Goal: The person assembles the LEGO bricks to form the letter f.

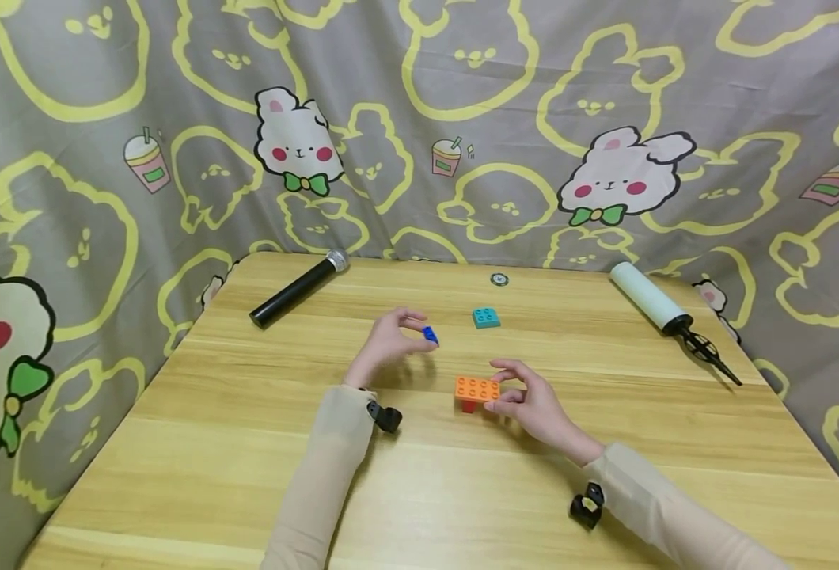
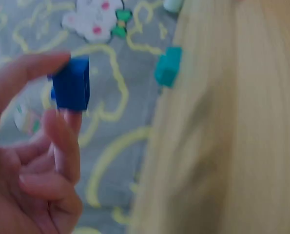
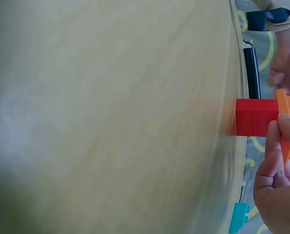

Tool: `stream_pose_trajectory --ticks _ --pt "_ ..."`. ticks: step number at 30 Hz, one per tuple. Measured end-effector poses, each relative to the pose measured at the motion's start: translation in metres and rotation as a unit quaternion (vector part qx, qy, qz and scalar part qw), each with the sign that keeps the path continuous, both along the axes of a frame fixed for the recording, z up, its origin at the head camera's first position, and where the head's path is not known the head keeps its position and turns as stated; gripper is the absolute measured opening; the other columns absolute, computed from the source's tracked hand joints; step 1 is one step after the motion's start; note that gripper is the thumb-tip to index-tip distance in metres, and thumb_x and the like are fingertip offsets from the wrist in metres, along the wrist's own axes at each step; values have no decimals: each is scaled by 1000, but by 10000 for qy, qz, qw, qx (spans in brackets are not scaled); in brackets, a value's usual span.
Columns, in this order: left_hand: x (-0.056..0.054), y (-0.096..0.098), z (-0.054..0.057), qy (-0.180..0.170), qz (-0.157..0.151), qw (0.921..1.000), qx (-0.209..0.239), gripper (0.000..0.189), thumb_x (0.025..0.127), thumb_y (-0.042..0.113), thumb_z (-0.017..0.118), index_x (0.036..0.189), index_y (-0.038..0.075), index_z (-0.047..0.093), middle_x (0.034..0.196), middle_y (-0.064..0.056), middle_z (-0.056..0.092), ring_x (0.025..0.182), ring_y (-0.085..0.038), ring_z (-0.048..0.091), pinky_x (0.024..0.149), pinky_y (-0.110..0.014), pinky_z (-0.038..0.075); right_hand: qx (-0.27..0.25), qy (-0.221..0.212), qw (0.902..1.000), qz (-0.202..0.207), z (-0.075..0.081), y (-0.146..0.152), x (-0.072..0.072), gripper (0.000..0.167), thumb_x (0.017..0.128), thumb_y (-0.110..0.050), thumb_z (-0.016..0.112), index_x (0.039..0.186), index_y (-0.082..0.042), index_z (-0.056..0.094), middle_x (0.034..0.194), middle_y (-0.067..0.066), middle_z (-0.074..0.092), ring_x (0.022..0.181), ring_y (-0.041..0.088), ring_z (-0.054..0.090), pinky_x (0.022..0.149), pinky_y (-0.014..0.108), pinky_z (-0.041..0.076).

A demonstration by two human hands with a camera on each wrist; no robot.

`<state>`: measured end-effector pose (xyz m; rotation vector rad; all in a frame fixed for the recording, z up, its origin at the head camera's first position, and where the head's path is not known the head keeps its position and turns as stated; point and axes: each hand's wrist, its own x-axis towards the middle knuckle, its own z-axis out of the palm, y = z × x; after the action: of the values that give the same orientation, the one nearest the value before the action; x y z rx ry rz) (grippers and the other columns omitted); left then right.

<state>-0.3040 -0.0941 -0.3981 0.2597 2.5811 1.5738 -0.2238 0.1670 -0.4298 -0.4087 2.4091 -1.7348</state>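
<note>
A small blue toy brick [image 2: 72,84] is pinched between the thumb and fingers of my left hand [image 1: 389,340], held above the table. My right hand [image 1: 533,400] grips the right end of a flat orange brick [image 1: 476,388] with its thumb and fingers. That orange brick lies across the top of stacked red bricks [image 3: 257,117], which stand on the table; its studs face up. Behind both hands sits a teal brick [image 1: 486,317] on the wood, touched by neither hand.
At the back left of the wooden table [image 1: 199,443] lies a black microphone [image 1: 294,293]. A pale cylinder with a black pointed end [image 1: 651,301] rests at the back right. Near the back edge is a small round disc [image 1: 499,279]. A patterned curtain [image 1: 384,79] hangs behind.
</note>
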Motion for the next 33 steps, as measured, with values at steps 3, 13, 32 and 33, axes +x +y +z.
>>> stream_pose_trajectory --ticks 3,13,32,33 --pt "11 15 13 280 -746 9964 -295 44 70 20 84 109 9 65 105 -6 68 97 -32 62 77 -32 47 -76 -50 10000 7 0 0 0 63 80 7 70 136 4 42 115 24 52 73 11 66 66 22 53" --pt "28 43 18 489 -1857 9730 -1278 33 66 28 85 93 23 68 95 9 68 104 -26 62 86 -37 44 -252 -212 9994 52 -1 0 2 63 80 9 69 137 4 41 117 25 50 75 13 67 70 22 54" --pt "26 50 7 431 -2114 9673 -1333 31 67 27 85 92 24 66 93 10 68 101 -21 62 79 -31 43 -242 -216 9994 124 1 -1 1 64 81 8 68 138 4 39 118 25 50 76 13 68 68 22 54" --pt "26 49 6 440 -2118 9672 -1328 31 67 27 85 92 25 65 94 10 68 101 -21 62 79 -31 43 -240 -211 9994 123 2 -1 1 64 81 8 68 138 4 39 118 25 50 76 13 68 68 22 54"
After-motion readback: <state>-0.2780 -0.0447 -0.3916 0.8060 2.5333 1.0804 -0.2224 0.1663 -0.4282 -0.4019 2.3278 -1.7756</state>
